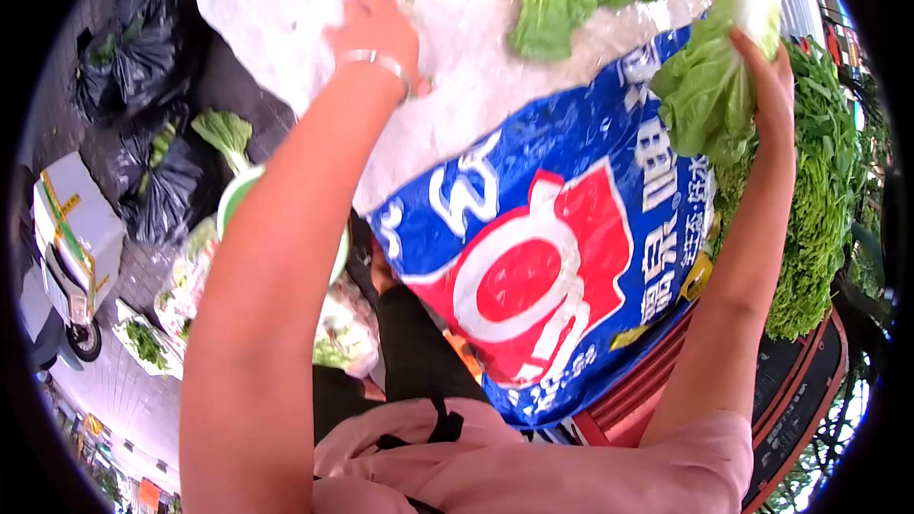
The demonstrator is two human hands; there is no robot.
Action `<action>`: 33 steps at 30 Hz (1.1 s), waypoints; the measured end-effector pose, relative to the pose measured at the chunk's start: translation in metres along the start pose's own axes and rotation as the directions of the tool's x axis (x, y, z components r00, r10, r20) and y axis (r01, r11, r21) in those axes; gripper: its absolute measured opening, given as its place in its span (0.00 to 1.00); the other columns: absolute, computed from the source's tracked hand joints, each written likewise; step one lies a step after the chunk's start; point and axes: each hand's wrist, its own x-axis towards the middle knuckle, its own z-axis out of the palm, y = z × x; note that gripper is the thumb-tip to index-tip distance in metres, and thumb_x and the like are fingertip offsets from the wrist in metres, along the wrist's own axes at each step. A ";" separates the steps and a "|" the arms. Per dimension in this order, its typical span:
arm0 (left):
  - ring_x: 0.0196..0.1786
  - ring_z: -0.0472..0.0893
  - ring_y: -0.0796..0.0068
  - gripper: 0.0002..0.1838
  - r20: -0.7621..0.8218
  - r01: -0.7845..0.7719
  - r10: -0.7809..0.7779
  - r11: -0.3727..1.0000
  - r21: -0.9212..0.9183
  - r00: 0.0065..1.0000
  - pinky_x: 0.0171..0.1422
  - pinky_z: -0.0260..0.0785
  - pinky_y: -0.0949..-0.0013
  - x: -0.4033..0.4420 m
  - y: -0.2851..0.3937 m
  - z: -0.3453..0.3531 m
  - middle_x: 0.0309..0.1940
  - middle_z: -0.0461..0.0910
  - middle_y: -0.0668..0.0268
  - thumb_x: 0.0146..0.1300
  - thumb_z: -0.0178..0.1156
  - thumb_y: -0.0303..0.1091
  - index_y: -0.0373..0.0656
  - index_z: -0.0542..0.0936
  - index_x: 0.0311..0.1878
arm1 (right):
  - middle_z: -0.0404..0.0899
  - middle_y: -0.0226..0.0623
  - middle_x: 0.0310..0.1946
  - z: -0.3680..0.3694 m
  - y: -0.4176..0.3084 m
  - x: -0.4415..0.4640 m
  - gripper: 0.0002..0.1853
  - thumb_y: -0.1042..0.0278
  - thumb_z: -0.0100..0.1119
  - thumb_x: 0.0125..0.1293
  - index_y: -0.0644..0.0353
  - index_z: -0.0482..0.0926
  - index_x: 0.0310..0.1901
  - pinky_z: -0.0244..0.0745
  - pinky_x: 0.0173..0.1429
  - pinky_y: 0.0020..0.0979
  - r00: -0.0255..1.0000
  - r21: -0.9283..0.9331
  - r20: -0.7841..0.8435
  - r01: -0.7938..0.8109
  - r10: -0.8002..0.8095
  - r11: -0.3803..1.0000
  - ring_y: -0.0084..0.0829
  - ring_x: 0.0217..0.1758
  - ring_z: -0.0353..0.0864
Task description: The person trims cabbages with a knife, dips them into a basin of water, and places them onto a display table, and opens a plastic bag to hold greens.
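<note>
My right hand (773, 90) is wrapped round a Chinese cabbage (705, 100). Its white base points up and away, and its green leaves hang toward me over the edge of a blue printed plastic sheet (533, 167). My left hand (374, 36), with a bracelet at the wrist, reaches onto a whitish sheet-covered surface (447, 38). Its fingers are spread and a little blurred, with nothing visible in them. Between the hands, at the far side, lie loose green cabbage leaves (557, 0).
Leafy greens (809, 190) are heaped at the right above a dark crate (800, 409). On the ground at left sit black plastic bags (162, 181), a white foam box (81, 214) and a green-rimmed tub (228, 195). Vegetable scraps (343, 333) lie near my feet.
</note>
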 end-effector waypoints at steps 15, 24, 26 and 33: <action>0.76 0.48 0.47 0.63 0.065 -0.033 0.035 0.999 -0.032 0.997 0.70 0.54 0.38 0.004 -0.006 -0.007 0.75 0.44 0.48 0.41 0.76 0.53 0.34 0.50 0.74 | 0.74 0.56 0.56 0.113 -0.059 0.180 0.55 0.35 0.72 0.39 0.71 0.64 0.63 0.68 0.63 0.40 0.971 -0.637 0.104 0.230 -0.214 0.736 0.46 0.60 0.75; 0.76 0.48 0.45 0.62 0.077 -0.047 0.049 0.999 -0.029 0.996 0.69 0.55 0.38 0.003 -0.005 -0.005 0.75 0.42 0.47 0.42 0.75 0.53 0.33 0.50 0.73 | 0.68 0.62 0.60 0.149 -0.014 0.253 0.66 0.24 0.68 0.36 0.70 0.57 0.68 0.64 0.67 0.43 0.941 -0.601 0.282 0.326 -0.189 0.730 0.50 0.66 0.68; 0.76 0.49 0.45 0.63 0.066 -0.051 0.052 0.999 -0.018 0.996 0.69 0.58 0.40 0.002 -0.006 -0.009 0.75 0.43 0.46 0.41 0.75 0.54 0.31 0.50 0.73 | 0.63 0.65 0.63 0.146 -0.029 0.244 0.66 0.21 0.63 0.39 0.66 0.53 0.70 0.60 0.70 0.46 0.940 -0.660 0.274 0.337 -0.202 0.671 0.53 0.68 0.64; 0.75 0.50 0.45 0.61 -0.025 -0.049 0.049 0.998 -0.030 0.998 0.67 0.59 0.38 0.004 -0.007 0.000 0.74 0.45 0.46 0.41 0.76 0.52 0.32 0.52 0.72 | 0.66 0.64 0.63 0.167 -0.028 0.211 0.52 0.29 0.58 0.56 0.58 0.54 0.72 0.68 0.63 0.48 0.929 -0.763 0.126 0.314 -0.348 0.564 0.56 0.65 0.69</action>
